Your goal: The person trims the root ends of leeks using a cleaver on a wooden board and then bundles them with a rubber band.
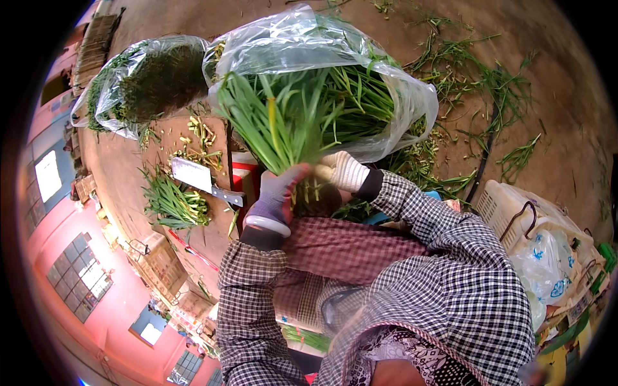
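Observation:
My left hand (275,195), in a purple-grey glove with a white cuff, is closed around a bunch of long green leafy stems (275,128). The leaves fan upward and one is yellow; the cut stem ends (309,190) hang below my hand. My right hand (345,171), in a white knit glove, has its curled fingers against the right side of the bunch. Blur hides whether they grip any stems. Just beyond both hands lies an open clear plastic bag (289,43), filled with more of the same greens (362,96).
A cleaver (193,174) rests on a wooden board (217,140) at left, beside a small pile of greens (176,200). Another filled plastic bag (154,82) stands behind it. Trimmings (449,82) litter the floor. A plastic crate (507,207) with bags (545,260) is at right.

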{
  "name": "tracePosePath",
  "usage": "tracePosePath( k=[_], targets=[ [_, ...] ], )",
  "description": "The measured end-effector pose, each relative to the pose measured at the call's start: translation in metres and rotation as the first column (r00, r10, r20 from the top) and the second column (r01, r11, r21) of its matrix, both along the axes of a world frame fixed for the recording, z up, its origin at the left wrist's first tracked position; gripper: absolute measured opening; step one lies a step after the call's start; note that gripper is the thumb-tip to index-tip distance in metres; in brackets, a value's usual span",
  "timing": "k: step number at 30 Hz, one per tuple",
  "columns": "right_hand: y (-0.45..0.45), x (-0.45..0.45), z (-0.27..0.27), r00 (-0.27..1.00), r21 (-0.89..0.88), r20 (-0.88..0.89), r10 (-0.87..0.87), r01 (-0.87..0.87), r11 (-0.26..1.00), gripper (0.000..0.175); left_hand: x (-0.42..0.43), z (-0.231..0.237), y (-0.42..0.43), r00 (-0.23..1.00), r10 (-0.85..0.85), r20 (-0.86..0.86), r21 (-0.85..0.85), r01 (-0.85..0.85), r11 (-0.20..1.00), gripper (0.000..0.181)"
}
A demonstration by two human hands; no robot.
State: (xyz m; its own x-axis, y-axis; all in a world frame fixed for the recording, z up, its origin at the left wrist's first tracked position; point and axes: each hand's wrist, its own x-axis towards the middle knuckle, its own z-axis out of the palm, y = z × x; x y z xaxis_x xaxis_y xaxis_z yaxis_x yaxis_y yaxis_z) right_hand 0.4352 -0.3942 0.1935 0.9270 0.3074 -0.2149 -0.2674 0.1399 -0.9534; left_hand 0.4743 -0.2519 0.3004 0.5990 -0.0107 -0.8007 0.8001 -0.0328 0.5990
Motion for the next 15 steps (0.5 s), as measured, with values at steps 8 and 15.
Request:
tracePosePath(
  k=[8,15],
  targets=[
    [-0.006,0.009,-0.009,0.952,-0.389,0.253,0.169,-0.06,0.919,0.032,-0.003,0.0,-0.003,0.993,-0.121,0.002,0.056,0.121,0.991,0.027],
    [-0.052,0.044,0.009,0.791,-0.604,0.465,0.397,-0.044,0.795,0.03,-0.025,0.082,0.007,0.939,-0.3,0.171,-0.047,0.311,0.949,0.034]
  ],
)
